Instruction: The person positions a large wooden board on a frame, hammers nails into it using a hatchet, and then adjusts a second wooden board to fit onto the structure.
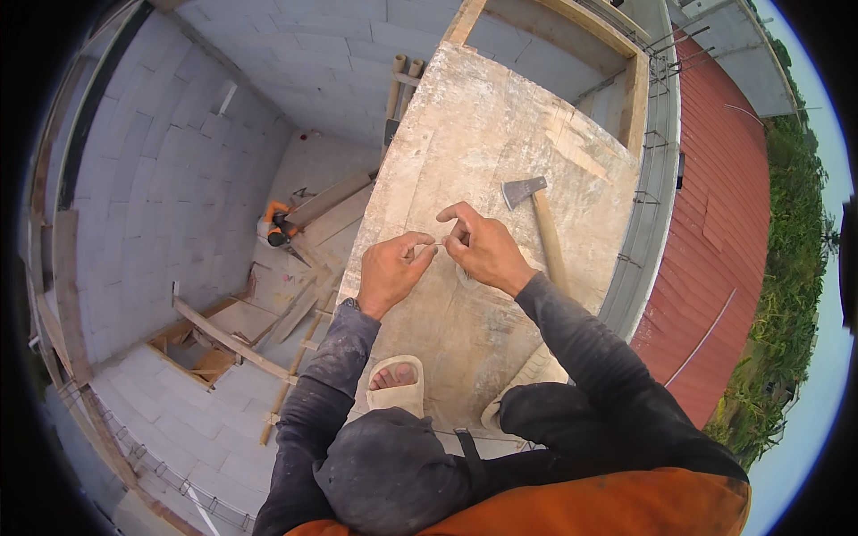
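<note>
My left hand point(391, 271) and my right hand point(483, 247) are held close together above a worn plywood board point(465, 152) that I crouch on. Between the fingertips of both hands runs a thin pale string or wire point(440, 241), pinched at each end. A hatchet point(534, 214) with a grey head and wooden handle lies on the board just right of my right hand. My sandalled feet point(396, 382) rest on the board's near end.
The board sits high over a room of grey block walls point(170, 170). Far below, a person in orange point(277, 223) works among loose planks. A red roof point(715, 214) and green bushes lie to the right. Rebar sticks up along the right wall top.
</note>
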### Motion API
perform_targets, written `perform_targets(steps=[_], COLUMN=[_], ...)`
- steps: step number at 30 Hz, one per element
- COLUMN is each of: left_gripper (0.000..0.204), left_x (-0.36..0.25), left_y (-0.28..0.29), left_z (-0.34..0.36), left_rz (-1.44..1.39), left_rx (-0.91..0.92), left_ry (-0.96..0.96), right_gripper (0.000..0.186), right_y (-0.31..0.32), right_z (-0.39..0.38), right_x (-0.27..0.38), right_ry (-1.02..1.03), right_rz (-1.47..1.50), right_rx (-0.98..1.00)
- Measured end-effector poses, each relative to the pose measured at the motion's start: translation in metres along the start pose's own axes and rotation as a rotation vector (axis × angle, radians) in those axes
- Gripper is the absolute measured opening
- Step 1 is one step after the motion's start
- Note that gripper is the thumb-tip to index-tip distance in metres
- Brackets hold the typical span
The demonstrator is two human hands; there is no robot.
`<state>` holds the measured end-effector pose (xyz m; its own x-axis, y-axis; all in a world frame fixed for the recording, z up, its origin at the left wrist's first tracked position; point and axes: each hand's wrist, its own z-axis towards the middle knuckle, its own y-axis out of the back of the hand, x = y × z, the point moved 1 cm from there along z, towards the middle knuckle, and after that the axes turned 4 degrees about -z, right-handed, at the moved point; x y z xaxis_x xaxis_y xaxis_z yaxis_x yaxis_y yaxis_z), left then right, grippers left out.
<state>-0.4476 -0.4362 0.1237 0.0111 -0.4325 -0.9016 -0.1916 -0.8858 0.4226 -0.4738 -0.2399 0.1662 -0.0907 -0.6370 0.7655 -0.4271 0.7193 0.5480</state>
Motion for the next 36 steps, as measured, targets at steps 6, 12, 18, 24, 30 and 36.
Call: perform_targets(steps=[6,12,18,24,30,36], left_gripper=[0.019,0.019,0.017,0.022,0.025,0.024], left_x=[0.002,0.036,0.067,0.086,0.087,0.093], left_y=[-0.001,-0.011,-0.007,0.031,0.022,0.019], left_z=[0.021,0.033,0.029,0.046,0.055,0.054], left_rz=[0.265,0.141,-0.204,-0.122,-0.005,0.156], left_rx=[0.093,0.043,-0.2,-0.368,-0.305,-0.287], left_ry=[-0.199,0.1,0.279,0.243,0.216,0.21], right_gripper=[0.036,0.061,0.067,0.058,0.06,0.063], right_y=[-0.006,-0.02,-0.023,0.004,0.052,0.026], right_z=[0.019,0.089,0.182,0.13,-0.024,-0.09], right_x=[-0.009,-0.045,-0.049,-0.052,-0.156,-0.168], right_ry=[0.078,0.232,0.173,0.21,-0.324,-0.644], right_rz=[-0.072,-0.3,-0.9,-0.774,-0.526,-0.324], right_rx=[0.069,-0.079,-0.15,-0.123,-0.655,-0.423])
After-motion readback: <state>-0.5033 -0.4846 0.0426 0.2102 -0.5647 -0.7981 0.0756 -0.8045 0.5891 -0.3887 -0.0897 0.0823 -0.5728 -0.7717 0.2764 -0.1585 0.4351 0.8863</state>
